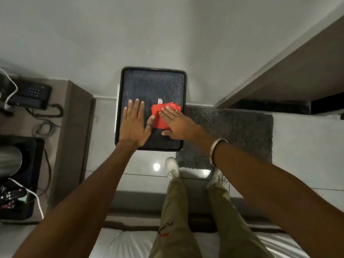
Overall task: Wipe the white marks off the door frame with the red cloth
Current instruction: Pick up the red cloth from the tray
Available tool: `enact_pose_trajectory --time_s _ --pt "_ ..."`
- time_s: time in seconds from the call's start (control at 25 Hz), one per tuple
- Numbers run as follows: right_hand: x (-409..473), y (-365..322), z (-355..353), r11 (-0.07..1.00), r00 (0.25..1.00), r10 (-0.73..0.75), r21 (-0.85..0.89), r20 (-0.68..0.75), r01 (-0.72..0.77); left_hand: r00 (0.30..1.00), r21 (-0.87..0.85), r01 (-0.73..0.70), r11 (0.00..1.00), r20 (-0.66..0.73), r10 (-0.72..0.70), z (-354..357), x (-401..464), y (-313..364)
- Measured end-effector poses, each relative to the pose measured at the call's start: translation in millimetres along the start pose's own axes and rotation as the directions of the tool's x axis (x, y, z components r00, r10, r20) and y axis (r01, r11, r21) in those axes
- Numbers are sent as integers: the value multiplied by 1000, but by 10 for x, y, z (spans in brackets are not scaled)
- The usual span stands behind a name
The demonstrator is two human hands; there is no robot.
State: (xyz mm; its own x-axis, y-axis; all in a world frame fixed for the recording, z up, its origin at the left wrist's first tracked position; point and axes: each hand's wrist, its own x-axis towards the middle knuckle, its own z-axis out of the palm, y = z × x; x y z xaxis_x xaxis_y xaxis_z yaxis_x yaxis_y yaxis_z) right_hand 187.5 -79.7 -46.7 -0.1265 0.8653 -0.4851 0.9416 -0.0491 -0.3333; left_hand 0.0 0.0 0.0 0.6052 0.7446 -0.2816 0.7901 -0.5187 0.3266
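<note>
A folded red cloth (160, 116) with a small white tag lies on a black tray (119, 101) that has a dark textured liner. My right hand (176, 122) rests flat on the cloth, fingers stretched and together, covering its right and lower part. My left hand (135, 123) lies flat on the tray liner just left of the cloth, fingers spread, thumb with a ring touching the cloth's left edge. Neither hand grips anything. A brown door frame (290, 71) slants up at the right; no white marks can be made out on it.
The tray sits against a white wall (149, 34). A grey mat (242, 131) lies on the tiled floor right of the tray. A brown desk (74, 127) at left carries a phone (29, 95), cables and a black bin. My legs and shoes stand below.
</note>
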Motion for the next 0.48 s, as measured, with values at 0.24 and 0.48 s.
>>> enact_pose_trajectory --time_s 0.24,0.48 --pt "214 -351 207 961 990 135 -239 -39 -140 999 -27 15 1000 -35 -16 145 35 -39" --pt "291 -324 -347 943 936 322 138 -145 -303 997 -56 -64 996 -43 61 -185 63 207"
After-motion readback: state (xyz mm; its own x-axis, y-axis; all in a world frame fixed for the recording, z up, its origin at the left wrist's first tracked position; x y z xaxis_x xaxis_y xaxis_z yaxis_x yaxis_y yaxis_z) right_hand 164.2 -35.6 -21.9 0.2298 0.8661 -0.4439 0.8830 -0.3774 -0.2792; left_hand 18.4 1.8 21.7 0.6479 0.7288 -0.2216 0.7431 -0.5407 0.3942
